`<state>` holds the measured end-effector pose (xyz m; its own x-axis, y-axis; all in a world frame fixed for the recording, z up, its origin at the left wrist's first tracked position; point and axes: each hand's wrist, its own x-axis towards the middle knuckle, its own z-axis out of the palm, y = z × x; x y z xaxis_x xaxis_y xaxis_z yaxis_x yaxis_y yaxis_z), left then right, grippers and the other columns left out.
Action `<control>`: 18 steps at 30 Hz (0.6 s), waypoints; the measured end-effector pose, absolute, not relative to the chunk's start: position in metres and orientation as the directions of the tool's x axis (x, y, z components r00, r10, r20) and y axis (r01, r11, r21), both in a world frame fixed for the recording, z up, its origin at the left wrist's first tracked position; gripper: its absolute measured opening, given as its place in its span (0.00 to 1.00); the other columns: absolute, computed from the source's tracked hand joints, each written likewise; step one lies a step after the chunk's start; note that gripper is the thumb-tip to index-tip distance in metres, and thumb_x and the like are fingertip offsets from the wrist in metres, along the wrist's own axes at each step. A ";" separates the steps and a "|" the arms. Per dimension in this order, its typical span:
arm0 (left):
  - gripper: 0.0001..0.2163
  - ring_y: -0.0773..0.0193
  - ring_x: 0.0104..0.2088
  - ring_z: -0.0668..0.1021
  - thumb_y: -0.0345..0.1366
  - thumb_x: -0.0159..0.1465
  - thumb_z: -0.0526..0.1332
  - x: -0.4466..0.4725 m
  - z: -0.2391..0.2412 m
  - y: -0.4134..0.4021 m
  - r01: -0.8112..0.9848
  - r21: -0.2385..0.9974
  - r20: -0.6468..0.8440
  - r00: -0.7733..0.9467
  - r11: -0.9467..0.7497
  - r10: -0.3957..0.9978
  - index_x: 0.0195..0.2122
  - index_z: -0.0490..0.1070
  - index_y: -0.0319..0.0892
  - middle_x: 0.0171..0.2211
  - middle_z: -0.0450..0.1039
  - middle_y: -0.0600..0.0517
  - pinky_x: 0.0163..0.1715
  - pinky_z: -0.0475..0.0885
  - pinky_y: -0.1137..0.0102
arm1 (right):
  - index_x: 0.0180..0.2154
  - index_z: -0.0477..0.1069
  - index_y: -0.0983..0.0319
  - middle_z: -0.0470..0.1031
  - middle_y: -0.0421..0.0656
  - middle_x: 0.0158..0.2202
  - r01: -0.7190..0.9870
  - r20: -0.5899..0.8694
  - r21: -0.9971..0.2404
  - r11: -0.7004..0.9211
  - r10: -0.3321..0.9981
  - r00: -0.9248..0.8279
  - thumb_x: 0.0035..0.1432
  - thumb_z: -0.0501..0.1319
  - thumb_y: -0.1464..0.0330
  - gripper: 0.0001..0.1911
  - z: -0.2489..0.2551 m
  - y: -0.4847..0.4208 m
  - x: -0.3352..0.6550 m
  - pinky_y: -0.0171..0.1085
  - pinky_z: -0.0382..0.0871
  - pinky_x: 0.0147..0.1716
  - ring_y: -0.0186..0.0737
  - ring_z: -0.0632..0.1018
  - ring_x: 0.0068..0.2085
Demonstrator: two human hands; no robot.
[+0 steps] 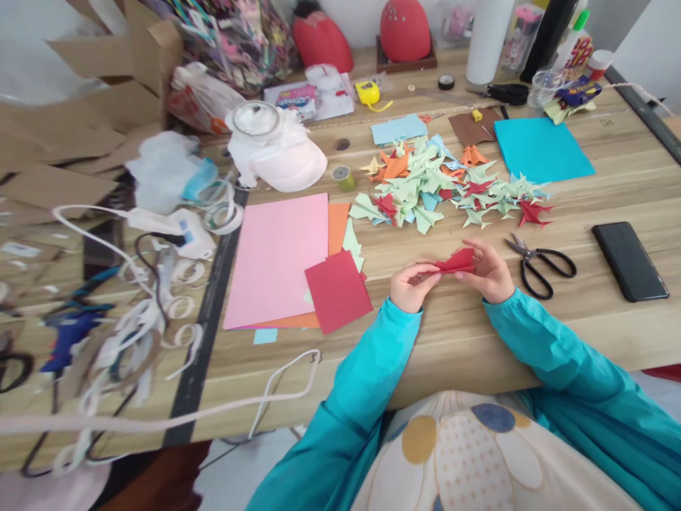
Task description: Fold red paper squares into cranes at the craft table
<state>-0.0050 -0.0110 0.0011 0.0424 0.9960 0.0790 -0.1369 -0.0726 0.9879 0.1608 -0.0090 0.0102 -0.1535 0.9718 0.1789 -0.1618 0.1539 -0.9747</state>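
Between my two hands is a small piece of folded red paper (458,261), raised a little over the wooden table. My left hand (413,284) pinches its left end between thumb and fingers. On the other end, the thumb and fingers of my right hand (488,272) grip the paper. Beyond my hands lies a pile of folded paper pieces (420,174) in pale green, red, orange and blue. Red paper squares (339,292) rest left of my left hand, overlapping a large pink sheet (281,259). Black-handled scissors (543,264) lie to the right of my right hand.
A black phone (630,261) lies at the right. Blue sheets (543,149) and a yellow tape measure (368,92) are farther back. Tangled white strips (128,326), a glue gun (74,337) and cardboard (58,188) crowd the left. A pale cord (213,413) crosses the front edge.
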 end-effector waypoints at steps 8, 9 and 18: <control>0.04 0.63 0.35 0.75 0.32 0.45 0.68 -0.007 0.004 -0.010 -0.087 0.990 0.116 0.049 -0.112 0.992 0.23 0.75 0.40 0.32 0.73 0.48 0.33 0.71 0.69 | 0.52 0.63 0.54 0.67 0.46 0.47 -0.047 0.231 -0.973 0.226 0.963 -0.136 0.43 0.68 0.64 0.32 0.006 -0.010 0.165 0.40 0.72 0.37 0.42 0.75 0.41; 0.04 0.63 0.34 0.75 0.32 0.45 0.68 -0.007 0.004 -0.010 -0.087 0.990 0.112 0.049 -0.107 0.993 0.23 0.75 0.40 0.32 0.72 0.48 0.32 0.71 0.69 | 0.54 0.60 0.53 0.66 0.46 0.48 -0.042 0.225 -0.974 0.221 0.965 -0.137 0.43 0.68 0.64 0.35 0.007 -0.010 0.165 0.39 0.73 0.37 0.41 0.75 0.41; 0.06 0.63 0.33 0.76 0.34 0.46 0.68 -0.006 0.002 -0.011 -0.057 0.998 0.026 0.142 -0.018 0.990 0.24 0.75 0.39 0.31 0.73 0.48 0.35 0.72 0.68 | 0.31 0.76 0.58 0.75 0.44 0.33 0.081 0.239 -0.959 0.271 0.929 -0.282 0.44 0.68 0.65 0.08 0.011 -0.007 0.162 0.43 0.70 0.42 0.41 0.74 0.37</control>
